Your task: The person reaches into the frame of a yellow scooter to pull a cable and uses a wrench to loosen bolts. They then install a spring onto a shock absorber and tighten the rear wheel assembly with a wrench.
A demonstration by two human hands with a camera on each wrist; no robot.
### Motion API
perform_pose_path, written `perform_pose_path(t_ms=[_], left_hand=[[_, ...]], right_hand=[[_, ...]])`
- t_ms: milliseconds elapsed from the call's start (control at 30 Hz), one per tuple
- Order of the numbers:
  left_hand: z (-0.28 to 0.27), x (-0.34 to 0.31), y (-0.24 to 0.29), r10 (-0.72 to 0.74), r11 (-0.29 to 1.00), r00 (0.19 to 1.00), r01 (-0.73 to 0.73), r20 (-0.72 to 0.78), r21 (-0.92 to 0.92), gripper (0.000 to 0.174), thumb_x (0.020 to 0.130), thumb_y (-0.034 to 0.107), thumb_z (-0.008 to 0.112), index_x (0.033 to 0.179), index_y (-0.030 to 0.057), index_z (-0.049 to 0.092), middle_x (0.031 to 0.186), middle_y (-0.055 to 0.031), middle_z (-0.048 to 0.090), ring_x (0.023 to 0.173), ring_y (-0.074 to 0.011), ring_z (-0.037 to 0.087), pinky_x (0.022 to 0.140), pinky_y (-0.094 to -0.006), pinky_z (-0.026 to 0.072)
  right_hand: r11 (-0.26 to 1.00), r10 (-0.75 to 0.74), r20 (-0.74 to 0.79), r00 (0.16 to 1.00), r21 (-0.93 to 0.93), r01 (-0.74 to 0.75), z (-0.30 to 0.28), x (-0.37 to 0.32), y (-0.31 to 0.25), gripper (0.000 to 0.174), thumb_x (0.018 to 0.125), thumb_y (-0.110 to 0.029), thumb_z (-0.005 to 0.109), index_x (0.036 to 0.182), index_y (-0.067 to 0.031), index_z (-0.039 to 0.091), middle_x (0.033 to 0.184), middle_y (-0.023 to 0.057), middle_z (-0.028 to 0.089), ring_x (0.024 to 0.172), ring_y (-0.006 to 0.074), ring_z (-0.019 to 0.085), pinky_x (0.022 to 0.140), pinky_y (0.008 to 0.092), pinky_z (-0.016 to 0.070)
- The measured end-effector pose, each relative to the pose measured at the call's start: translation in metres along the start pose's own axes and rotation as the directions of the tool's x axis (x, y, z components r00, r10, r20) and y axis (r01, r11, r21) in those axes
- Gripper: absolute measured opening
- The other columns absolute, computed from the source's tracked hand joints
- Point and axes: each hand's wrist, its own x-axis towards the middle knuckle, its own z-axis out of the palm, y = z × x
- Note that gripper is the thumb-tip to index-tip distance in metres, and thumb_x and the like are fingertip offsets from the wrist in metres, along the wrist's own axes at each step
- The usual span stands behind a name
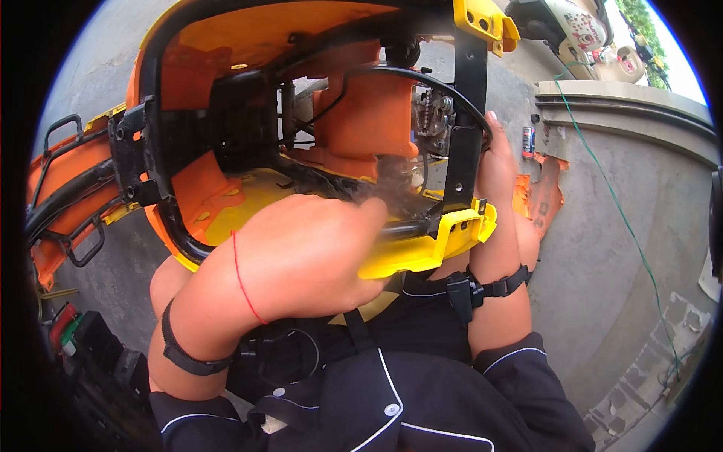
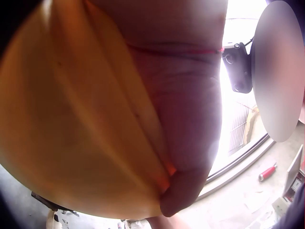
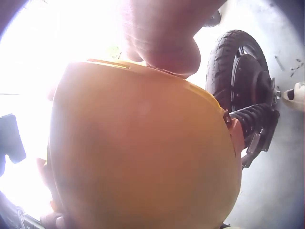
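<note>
A scooter body shell with yellow and orange plastic panels over a black tube frame fills the head view. My left hand (image 1: 301,252), red string at its wrist, grips the rim of the yellow panel (image 1: 410,256). Its thumb lies outside the panel, and its fingers reach inside, blurred, by dark parts of the same blur. In the left wrist view the thumb (image 2: 183,195) lies against the yellow panel (image 2: 71,119). My right hand (image 1: 498,162) is at the outer side of the black crossbar (image 1: 463,154), close to a black cable (image 1: 444,79), its other fingers hidden.
A tyred wheel (image 3: 233,71) and a spring shock absorber (image 3: 252,117) stand beside the shell. Orange panel pieces (image 1: 544,196) and a spray can (image 1: 529,142) are on the concrete floor at right. A green cord (image 1: 614,192) crosses the floor. Black rack bars (image 1: 83,188) jut out at left.
</note>
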Motion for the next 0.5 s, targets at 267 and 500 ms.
perform_pose_path(t_ms=[267,500], left_hand=[[0.001,-0.001,-0.001,0.008,1.000,1.000,-0.008,-0.007,-0.023,0.044,0.079,0.033,0.076,0.097,-0.0020,0.057,0.076,-0.0236,0.066,0.075,-0.0440,0.066,0.069,-0.0507,0.0527],[0.001,0.000,-0.002,0.019,1.000,1.000,-0.019,-0.013,-0.013,0.043,0.079,0.033,0.075,0.096,-0.0017,0.056,0.076,-0.0234,0.066,0.075,-0.0437,0.066,0.068,-0.0507,0.0529]], right_hand=[[0.992,0.109,0.030,0.994,0.052,-0.111,-0.005,0.006,0.003,0.036,0.104,-0.037,0.052,0.077,-0.0129,0.051,0.062,0.0033,0.058,0.047,0.0152,0.054,0.040,0.0267,0.0386],[0.989,-0.039,-0.066,0.997,-0.148,0.029,0.012,-0.017,-0.008,0.034,0.104,-0.032,0.051,0.078,-0.0102,0.051,0.065,0.0088,0.063,0.046,0.0156,0.054,0.039,0.0268,0.0395]])
